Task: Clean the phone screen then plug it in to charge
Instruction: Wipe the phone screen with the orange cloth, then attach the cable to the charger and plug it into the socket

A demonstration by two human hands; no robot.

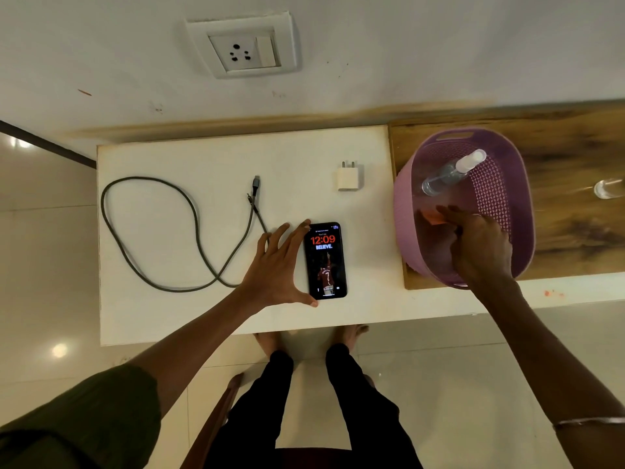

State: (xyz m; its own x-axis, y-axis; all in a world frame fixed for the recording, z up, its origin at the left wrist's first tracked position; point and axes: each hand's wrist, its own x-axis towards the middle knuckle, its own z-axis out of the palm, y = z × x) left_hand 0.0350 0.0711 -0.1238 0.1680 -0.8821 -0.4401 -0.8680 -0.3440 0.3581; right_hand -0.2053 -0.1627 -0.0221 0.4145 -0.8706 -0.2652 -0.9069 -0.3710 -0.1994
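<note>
A black phone [325,260] lies face up on the white table [203,157], its screen lit with 12:09. My left hand [279,267] spans its left side, forefinger at the top corner and thumb at the bottom corner. My right hand [477,247] reaches inside the purple basket [406,198], fingers on an orange cloth [434,218]; whether it grips the cloth is unclear. A clear spray bottle [451,172] lies in the basket. A grey braided cable [152,231] loops on the table's left. A white charger adapter [350,177] sits behind the phone.
A white wall socket [241,50] with a switch is on the wall behind the table. The basket stands on a wooden board [575,198] at the right, where a clear glass object [607,188] lies. My feet and a chair part are below the table's front edge.
</note>
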